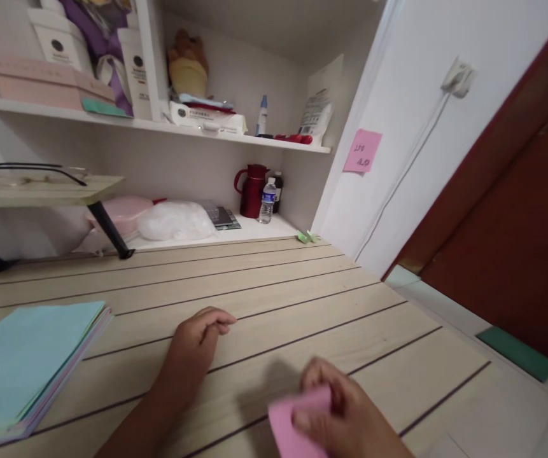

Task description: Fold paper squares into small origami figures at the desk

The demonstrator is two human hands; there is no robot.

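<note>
A pink sticky note (297,416) is pinched between the thumb and fingers of my right hand (335,407), low in the head view and a little above the table. Slight blur softens both the note and the fingers. My left hand (202,334) rests on the tabletop to the left, its fingers loosely curled together and nothing visible in them. Further left lies a stack of coloured paper (30,362) with a light blue sheet on top. Another pink sticky note (363,151), with handwriting on it, is stuck to the white wall.
The striped wooden table (274,299) meets white shelves holding a red jug (253,191), a water bottle (267,202) and a white plastic bag (175,221). Glasses (25,172) lie on a small raised stand (63,191). Green clips (307,236) sit at the table's far edge.
</note>
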